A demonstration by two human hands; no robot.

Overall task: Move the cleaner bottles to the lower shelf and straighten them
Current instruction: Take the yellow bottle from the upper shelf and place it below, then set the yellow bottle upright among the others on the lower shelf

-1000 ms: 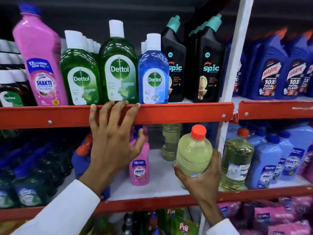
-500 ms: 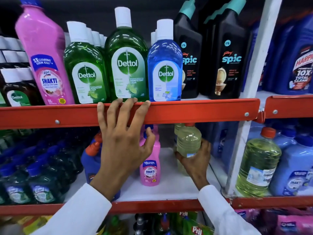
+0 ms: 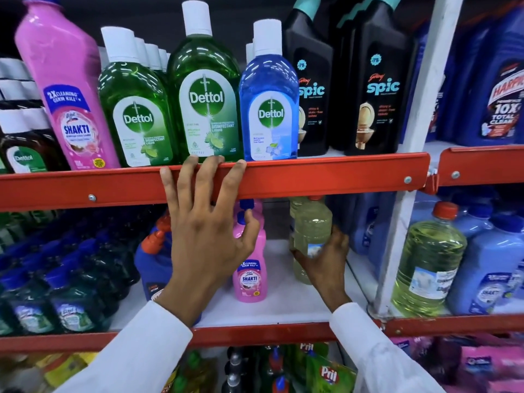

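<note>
A tall shop rack fills the view, its red upper rail (image 3: pixel 312 177) carrying green, blue, pink and black cleaner bottles. Below it the white lower shelf (image 3: pixel 283 304) has bare room between a pink bottle (image 3: pixel 251 276) and blue jugs. The left hand (image 3: pixel 204 222) lies flat, fingers spread over the red rail, holding nothing. The right hand (image 3: pixel 326 259) is wrapped around a pale yellow bottle (image 3: pixel 312 231), standing upright deep on the lower shelf beside another like it. Placement looks almost done; release and straightening remain.
</note>
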